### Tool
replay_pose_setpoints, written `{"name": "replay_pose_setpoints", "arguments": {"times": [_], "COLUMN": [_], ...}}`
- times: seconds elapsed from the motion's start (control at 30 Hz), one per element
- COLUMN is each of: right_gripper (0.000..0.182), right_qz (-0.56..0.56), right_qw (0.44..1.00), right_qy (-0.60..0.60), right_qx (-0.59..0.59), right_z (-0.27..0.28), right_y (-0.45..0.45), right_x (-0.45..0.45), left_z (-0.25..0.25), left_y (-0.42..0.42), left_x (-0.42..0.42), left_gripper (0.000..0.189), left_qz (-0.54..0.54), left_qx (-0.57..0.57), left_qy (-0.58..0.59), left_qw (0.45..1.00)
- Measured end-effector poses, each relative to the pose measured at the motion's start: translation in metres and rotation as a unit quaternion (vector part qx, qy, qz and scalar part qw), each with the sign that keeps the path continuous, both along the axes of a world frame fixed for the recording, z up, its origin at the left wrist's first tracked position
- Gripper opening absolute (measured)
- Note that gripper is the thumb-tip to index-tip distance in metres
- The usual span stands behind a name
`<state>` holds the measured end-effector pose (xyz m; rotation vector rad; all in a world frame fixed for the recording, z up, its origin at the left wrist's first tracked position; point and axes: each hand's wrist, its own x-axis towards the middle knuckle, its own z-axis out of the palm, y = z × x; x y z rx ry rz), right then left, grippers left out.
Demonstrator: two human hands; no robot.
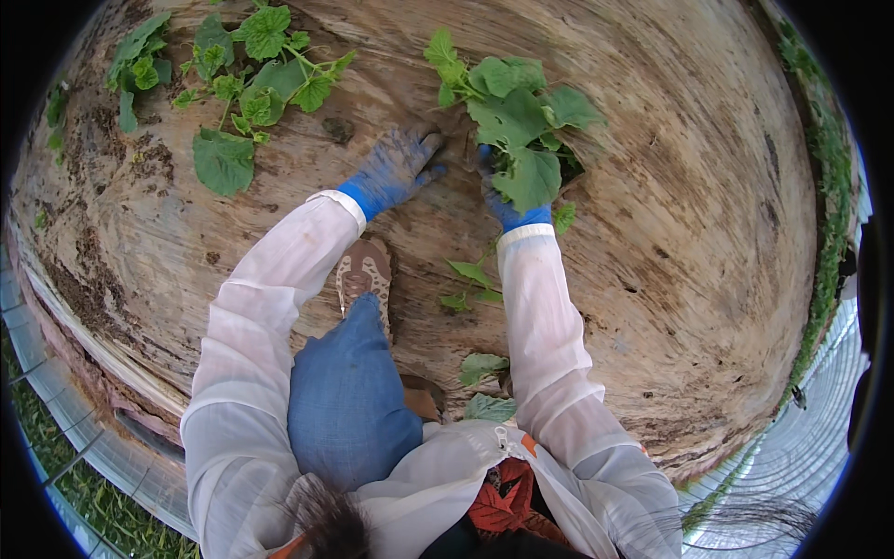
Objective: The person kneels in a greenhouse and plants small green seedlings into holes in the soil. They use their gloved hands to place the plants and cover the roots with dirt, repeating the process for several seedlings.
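Note:
My left hand, in a blue glove caked with soil, rests on the dirt-streaked plastic mulch film. Its fingers are apart, pointing right, and nothing shows in them. My right hand, also in a blue glove, reaches under a broad-leaved vine plant. Leaves cover most of its fingers, so what they touch is hidden. Beside the plant, at its right, a dark hole opens in the film.
More vine plants grow at the upper left. Smaller leaves lie by my right forearm, with others near my body. My shoe stands on the film. Green growth lines the right edge.

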<state>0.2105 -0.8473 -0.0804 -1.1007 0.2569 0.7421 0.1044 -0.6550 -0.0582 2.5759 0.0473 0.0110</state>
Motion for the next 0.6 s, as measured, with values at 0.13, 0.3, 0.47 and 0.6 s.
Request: {"name": "replay_pose_setpoints", "arguments": {"times": [0.13,0.3,0.47,0.6], "right_gripper": [0.057,0.063,0.063,0.058], "right_qz": [-0.041,-0.038,-0.051,-0.051], "right_qw": [0.896,0.86,0.812,0.799], "right_qy": [0.343,0.387,0.444,0.451], "right_qx": [0.278,0.33,0.377,0.395], "right_z": [0.021,0.045,0.038,0.035], "right_y": [-0.014,-0.016,-0.024,-0.028], "right_x": [0.015,0.022,0.029,0.037], "left_z": [-0.013,-0.009,-0.017,-0.021], "left_y": [0.015,0.026,0.032,0.045], "left_x": [-0.014,-0.014,-0.015,-0.023], "left_gripper": [0.027,0.02,0.02,0.02], "left_qz": [-0.047,-0.142,-0.162,-0.184], "left_qx": [0.046,0.136,0.132,0.15], "left_qy": [0.001,0.012,-0.046,-0.06], "left_qw": [0.998,0.98,0.977,0.97]}}
